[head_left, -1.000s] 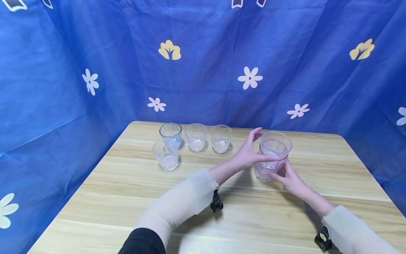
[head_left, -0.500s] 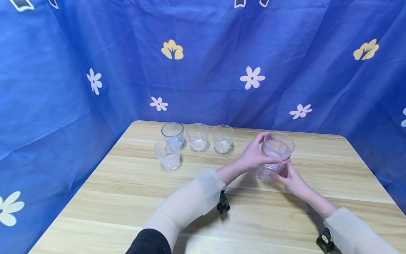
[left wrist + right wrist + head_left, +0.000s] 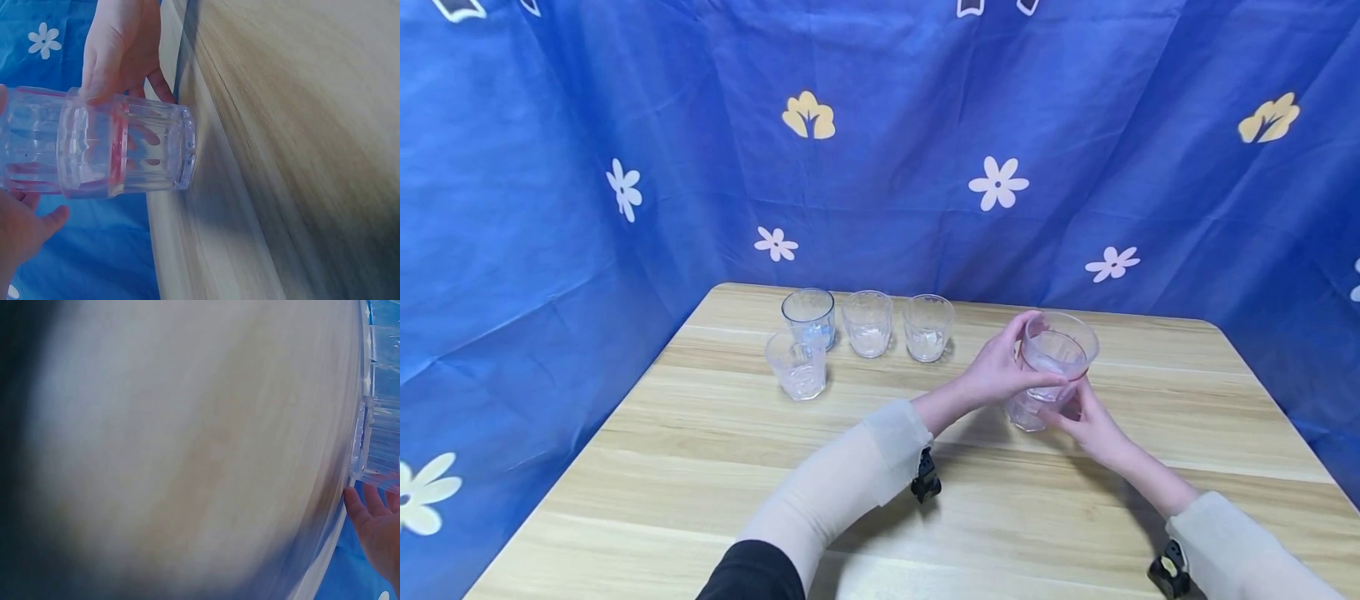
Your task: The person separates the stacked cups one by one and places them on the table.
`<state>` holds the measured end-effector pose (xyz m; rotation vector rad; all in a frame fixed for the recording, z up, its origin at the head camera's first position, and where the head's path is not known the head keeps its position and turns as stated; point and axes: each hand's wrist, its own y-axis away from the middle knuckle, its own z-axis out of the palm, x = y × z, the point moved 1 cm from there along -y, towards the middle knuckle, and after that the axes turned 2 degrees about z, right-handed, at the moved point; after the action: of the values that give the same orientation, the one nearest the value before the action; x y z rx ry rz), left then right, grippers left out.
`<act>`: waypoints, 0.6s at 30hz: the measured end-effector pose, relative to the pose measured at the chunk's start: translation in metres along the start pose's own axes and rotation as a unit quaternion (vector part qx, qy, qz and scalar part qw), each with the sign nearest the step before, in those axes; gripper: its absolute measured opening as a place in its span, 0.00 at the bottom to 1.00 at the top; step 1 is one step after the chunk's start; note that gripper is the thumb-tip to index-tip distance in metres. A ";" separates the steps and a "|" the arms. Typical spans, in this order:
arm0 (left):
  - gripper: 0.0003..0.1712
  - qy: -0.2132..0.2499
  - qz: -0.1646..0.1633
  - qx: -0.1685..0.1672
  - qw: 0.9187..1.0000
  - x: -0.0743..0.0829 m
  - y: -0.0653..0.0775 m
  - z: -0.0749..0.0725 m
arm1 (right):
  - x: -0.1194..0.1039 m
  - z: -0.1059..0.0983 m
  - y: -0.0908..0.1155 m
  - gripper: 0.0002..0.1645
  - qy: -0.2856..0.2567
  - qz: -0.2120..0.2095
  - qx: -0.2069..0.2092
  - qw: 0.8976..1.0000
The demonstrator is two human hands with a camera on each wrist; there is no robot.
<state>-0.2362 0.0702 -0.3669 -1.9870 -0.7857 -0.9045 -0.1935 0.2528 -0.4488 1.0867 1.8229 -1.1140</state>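
At the right side of the table stands an upright stack of nested clear drinking glasses (image 3: 1051, 371); one rim in it is red. My left hand (image 3: 1000, 368) grips the upper part, thumb across the front and fingers behind. Lower down, my right hand (image 3: 1088, 423) holds the stack from the right between thumb and fingers. The left wrist view shows the stack (image 3: 150, 147) sideways, its base close to the table, with my right hand (image 3: 119, 53) about the red-rimmed lower glass. In the right wrist view, my right hand's (image 3: 381, 534) fingers reach to a glass (image 3: 382, 444).
Toward the back left of the wooden table (image 3: 700, 467) stand a blue-rimmed glass (image 3: 808, 321), two clear glasses, one (image 3: 867, 329) beside the other (image 3: 927, 333), and another clear glass (image 3: 797, 371) in front. A blue flowered cloth (image 3: 895, 150) hangs behind the table.
My left hand has moved slightly right and its fingers have closed in around the upper glass. My right hand keeps its hold. The head view has shifted a little.
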 end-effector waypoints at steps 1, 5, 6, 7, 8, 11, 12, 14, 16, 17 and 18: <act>0.50 -0.002 0.003 -0.002 1.000 0.000 0.000 0.000 | 0.000 0.000 0.000 0.42 0.000 0.000 0.000 1.000; 0.49 -0.006 0.009 -0.006 1.000 0.000 0.000 -0.001 | 0.000 -0.001 -0.001 0.42 0.000 -0.002 -0.002 1.000; 0.49 -0.007 0.012 -0.007 1.000 0.000 0.000 -0.002 | 0.000 -0.001 -0.001 0.43 0.000 -0.001 -0.002 1.000; 0.49 -0.007 0.014 -0.009 1.000 0.000 0.000 -0.002 | -0.001 -0.001 -0.001 0.43 0.000 0.000 -0.003 1.000; 0.49 -0.008 0.017 -0.010 1.000 0.000 0.000 -0.002 | -0.002 -0.001 -0.001 0.43 0.000 0.000 -0.003 1.000; 0.48 -0.012 0.024 -0.018 0.999 0.000 0.000 -0.002 | -0.004 -0.001 0.000 0.43 0.000 0.000 -0.003 1.000; 0.48 -0.013 0.027 -0.021 0.999 0.000 0.000 -0.002 | -0.005 -0.001 0.000 0.43 -0.001 -0.001 -0.003 1.000; 0.48 -0.014 0.031 -0.028 0.999 0.000 0.000 -0.002 | -0.005 -0.001 0.000 0.43 -0.002 -0.003 -0.003 1.000; 0.48 -0.015 0.033 -0.032 0.999 0.000 0.000 -0.002 | -0.006 -0.001 0.000 0.43 -0.004 -0.004 -0.003 1.000; 0.48 -0.015 0.033 -0.034 0.999 -0.001 0.000 -0.002 | -0.006 -0.001 0.000 0.44 -0.005 -0.005 -0.003 1.000; 0.48 -0.013 0.035 -0.035 0.999 -0.001 -0.001 -0.002 | -0.005 -0.001 0.000 0.44 -0.006 -0.005 -0.003 1.000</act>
<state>-0.2377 0.0686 -0.3664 -2.0785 -0.7031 -0.8778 -0.1914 0.2523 -0.4437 1.0658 1.8227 -1.1195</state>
